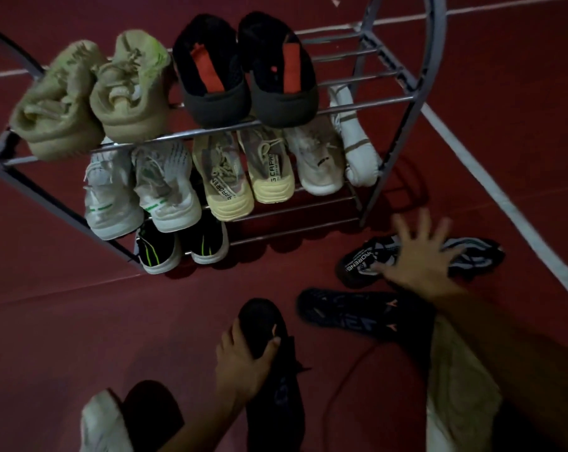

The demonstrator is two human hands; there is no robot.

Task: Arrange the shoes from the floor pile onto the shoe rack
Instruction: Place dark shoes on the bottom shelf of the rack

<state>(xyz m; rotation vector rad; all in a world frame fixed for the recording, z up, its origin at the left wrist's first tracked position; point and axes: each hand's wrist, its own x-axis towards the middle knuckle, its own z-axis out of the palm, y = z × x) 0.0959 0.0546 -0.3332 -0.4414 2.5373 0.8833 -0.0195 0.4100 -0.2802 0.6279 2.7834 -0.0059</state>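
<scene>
Seen from the head camera, a person crouches before a metal shoe rack (387, 102) on a dark red floor (64, 321) marked with white lines. The left hand (243, 357) has its fingers (225, 337) wrapped around a black shoe (269, 370), held low, just in front of the rack. The right hand (419, 256), fingers spread wide, is over a black-and-white sneaker (360, 259) lying on the floor; contact cannot be confirmed. Another dark sneaker (351, 311) lies just beside it on the floor. The rack's top tier carries a tan pair (90, 99) and a black pair with red tongues (243, 73); white and cream sneakers (223, 177) fill the middle tier, and a black pair with green stripes (181, 246) sits on the bottom.
</scene>
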